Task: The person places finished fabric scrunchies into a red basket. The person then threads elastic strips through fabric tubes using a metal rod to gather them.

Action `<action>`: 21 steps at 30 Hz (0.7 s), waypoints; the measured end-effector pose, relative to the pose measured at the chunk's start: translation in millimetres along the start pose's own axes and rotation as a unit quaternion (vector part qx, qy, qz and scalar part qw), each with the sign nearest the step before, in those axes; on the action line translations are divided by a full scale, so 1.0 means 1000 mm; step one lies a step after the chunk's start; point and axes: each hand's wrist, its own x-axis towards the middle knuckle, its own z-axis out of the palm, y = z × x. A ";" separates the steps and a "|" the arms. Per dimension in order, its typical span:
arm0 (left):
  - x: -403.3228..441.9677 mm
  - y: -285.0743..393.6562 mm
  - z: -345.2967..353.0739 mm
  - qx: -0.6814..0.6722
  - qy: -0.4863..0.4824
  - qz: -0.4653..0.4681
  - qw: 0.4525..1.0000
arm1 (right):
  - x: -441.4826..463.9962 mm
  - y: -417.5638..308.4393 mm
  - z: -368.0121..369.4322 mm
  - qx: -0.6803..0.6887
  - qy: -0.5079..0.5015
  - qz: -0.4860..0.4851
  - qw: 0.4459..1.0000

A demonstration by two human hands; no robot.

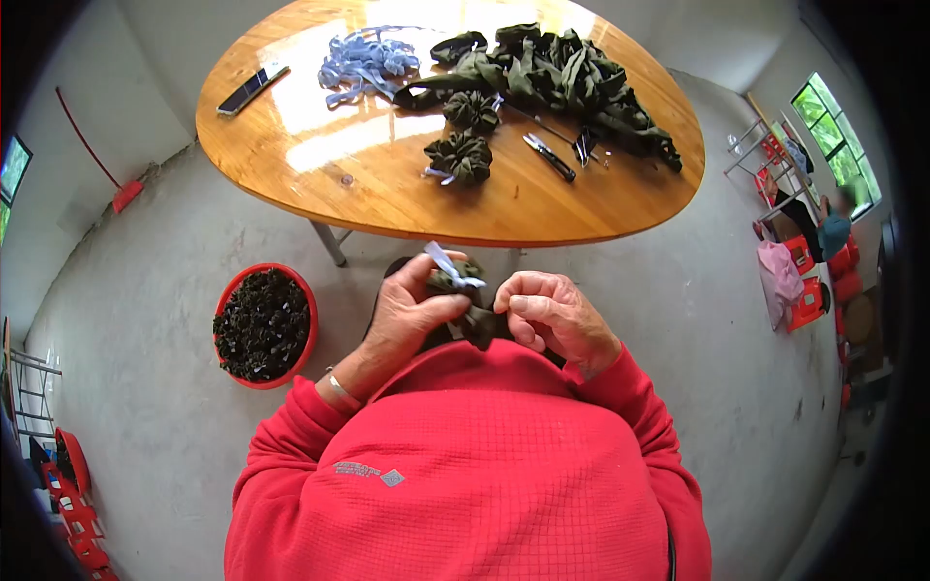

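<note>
In front of my red top, my left hand [415, 302] is closed around a dark green scrunchie [475, 324] of gathered cloth. A light blue fabric strip [451, 271] is knotted at its top, one end standing up between thumb and fingers. Just to the right, my right hand [552, 310] has thumb and forefinger pinched together beside the cloth's edge; whatever is between them is too small to make out. Two similar ruffled scrunchies, one of them nearer [459, 158] and one behind it [472, 111], lie on the wooden table [387, 208].
A dark green cloth pile [572, 77], blue strips [366, 63], a black-handled knife [549, 157] and a phone-like dark object [252, 92] lie on the table. A red basin [312, 334] of dark green pieces stands on the floor at left. Another person [823, 228] is at far right.
</note>
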 end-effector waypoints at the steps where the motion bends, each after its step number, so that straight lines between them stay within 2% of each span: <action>1: 0.005 0.010 -0.004 -0.013 0.015 0.002 1.000 | 0.001 -0.003 -0.004 -0.009 0.004 -0.019 1.000; 3: 0.018 0.030 -0.011 0.000 0.019 0.090 0.996 | 0.003 -0.009 -0.018 -0.050 0.018 -0.046 0.998; 4: 0.026 0.045 -0.011 0.020 0.021 0.104 0.994 | 0.006 -0.013 -0.024 -0.074 0.033 -0.065 0.995; 6: 0.051 0.059 -0.007 0.185 0.058 0.208 0.959 | 0.017 -0.018 -0.036 -0.121 0.069 -0.117 0.983; 8: 0.075 0.066 -0.004 0.360 0.094 0.255 0.892 | 0.036 -0.022 -0.043 -0.176 0.134 -0.156 0.963; 10: 0.105 0.062 0.001 0.508 0.121 0.305 0.797 | 0.061 -0.017 -0.064 -0.225 0.164 -0.207 0.938; 11: 0.118 0.061 0.005 0.554 0.104 0.279 0.777 | 0.073 -0.014 -0.073 -0.302 0.193 -0.254 0.898; 13: 0.143 0.040 0.006 0.659 0.112 0.277 0.691 | 0.094 -0.011 -0.080 -0.442 0.250 -0.341 0.791; 14: 0.147 0.033 0.007 0.691 0.095 0.205 0.686 | 0.097 -0.010 -0.082 -0.454 0.267 -0.316 0.789; 15: 0.151 0.028 0.006 0.712 0.114 0.215 0.658 | 0.097 -0.009 -0.083 -0.459 0.267 -0.320 0.784; 17: 0.160 0.026 0.000 0.677 0.077 0.141 0.718 | 0.095 -0.006 -0.083 -0.466 0.269 -0.326 0.777; 20: 0.165 0.016 -0.009 0.668 0.079 0.235 0.702 | 0.094 -0.009 -0.082 -0.461 0.263 -0.341 0.776; 21: 0.165 0.020 -0.009 0.627 0.082 0.226 0.741 | 0.094 -0.009 -0.082 -0.460 0.261 -0.342 0.777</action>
